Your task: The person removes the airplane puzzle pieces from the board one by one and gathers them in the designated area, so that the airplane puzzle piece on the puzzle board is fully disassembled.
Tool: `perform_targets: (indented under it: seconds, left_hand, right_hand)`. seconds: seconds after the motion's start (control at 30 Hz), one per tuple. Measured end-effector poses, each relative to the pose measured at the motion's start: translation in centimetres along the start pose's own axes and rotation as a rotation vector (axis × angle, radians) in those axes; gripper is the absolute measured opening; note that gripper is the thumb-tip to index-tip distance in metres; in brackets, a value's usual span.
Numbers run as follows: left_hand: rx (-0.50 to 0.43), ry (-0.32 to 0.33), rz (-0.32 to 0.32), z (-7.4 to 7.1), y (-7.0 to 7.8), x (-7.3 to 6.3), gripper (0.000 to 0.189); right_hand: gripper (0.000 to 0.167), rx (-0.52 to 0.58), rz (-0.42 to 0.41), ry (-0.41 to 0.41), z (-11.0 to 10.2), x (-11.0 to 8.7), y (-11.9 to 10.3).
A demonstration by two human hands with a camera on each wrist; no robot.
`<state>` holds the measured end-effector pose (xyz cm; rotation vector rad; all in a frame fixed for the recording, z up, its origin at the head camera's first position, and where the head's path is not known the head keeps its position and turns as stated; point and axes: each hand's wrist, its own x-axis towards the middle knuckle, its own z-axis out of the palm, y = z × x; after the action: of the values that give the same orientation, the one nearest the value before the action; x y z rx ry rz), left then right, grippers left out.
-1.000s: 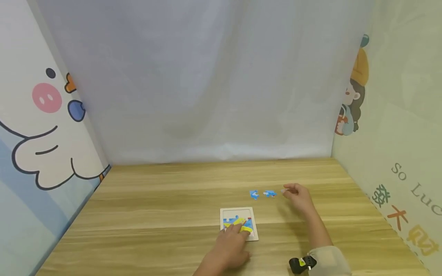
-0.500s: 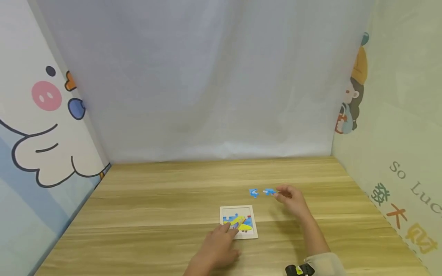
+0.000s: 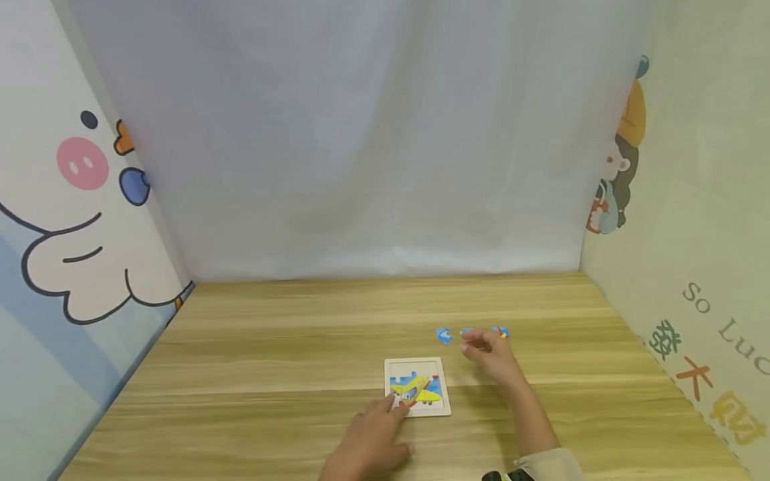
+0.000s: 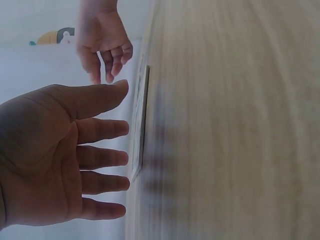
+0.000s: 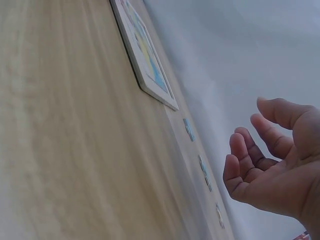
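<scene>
A square white-framed jigsaw puzzle (image 3: 446, 391) lies on the table, its lower part filled with a yellow aeroplane picture on blue; the upper part of the tray is bare. My left hand (image 3: 371, 437) has its fingertips at the puzzle's near left corner, fingers spread and fairly straight, as the left wrist view shows. Above the loose pieces hovers my right hand (image 3: 496, 364), fingers loosely bent with nothing between them in the right wrist view. Three loose blue pieces stand in a row: a left one (image 3: 444, 335), a middle one (image 5: 205, 173) partly behind the fingers, and a right one (image 3: 502, 331) with red.
The wood-grain table (image 3: 271, 361) runs back to a pale grey curtain (image 3: 385, 147). Printed panels with cartoon figures stand on the left (image 3: 78, 220) and right (image 3: 692, 234). A black wrist device (image 3: 508, 475) shows at the right sleeve.
My right hand has moved left from the right-hand piece, which now shows lying on the table, to over the middle one. My left hand has drawn back, uncovering more of the aeroplane.
</scene>
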<state>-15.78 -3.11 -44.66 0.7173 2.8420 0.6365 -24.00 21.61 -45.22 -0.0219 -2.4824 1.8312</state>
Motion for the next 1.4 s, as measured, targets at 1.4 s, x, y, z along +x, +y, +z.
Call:
perform_targets:
  seconds: [1.4]
  left_hand:
    - [0.128, -0.065, -0.025, 1.3, 0.7, 0.7, 0.068]
  right_hand:
    - [0.025, -0.133, -0.093, -0.472, 7.3, 0.7, -0.6]
